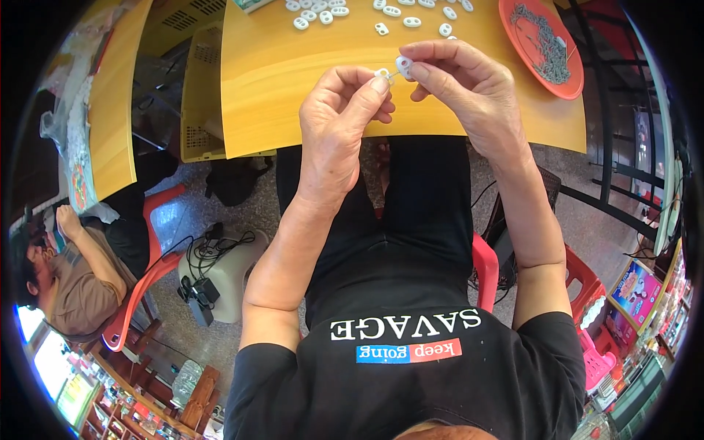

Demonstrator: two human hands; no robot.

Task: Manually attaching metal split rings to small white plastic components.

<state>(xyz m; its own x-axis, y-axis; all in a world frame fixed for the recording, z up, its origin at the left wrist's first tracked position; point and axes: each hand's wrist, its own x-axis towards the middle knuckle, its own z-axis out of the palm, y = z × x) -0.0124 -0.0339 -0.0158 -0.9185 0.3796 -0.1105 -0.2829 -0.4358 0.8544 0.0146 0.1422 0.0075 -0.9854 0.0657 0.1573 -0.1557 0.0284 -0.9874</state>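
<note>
Above the near edge of the yellow table, my two hands are close together. My left hand pinches a small white plastic piece between thumb and index finger. A second white plastic piece, rounded and with a hole, sits between the thumb and fingertips of my right hand. Something thin and metallic spans the small gap between the two pieces; its exact kind is too small to tell. Several white oval pieces with two holes lie loose farther back on the table.
A red oval tray of small grey metal parts stands at the right table edge. Left are a yellow crate and another table. A co-worker sits at the far left, near a white stool with black cables.
</note>
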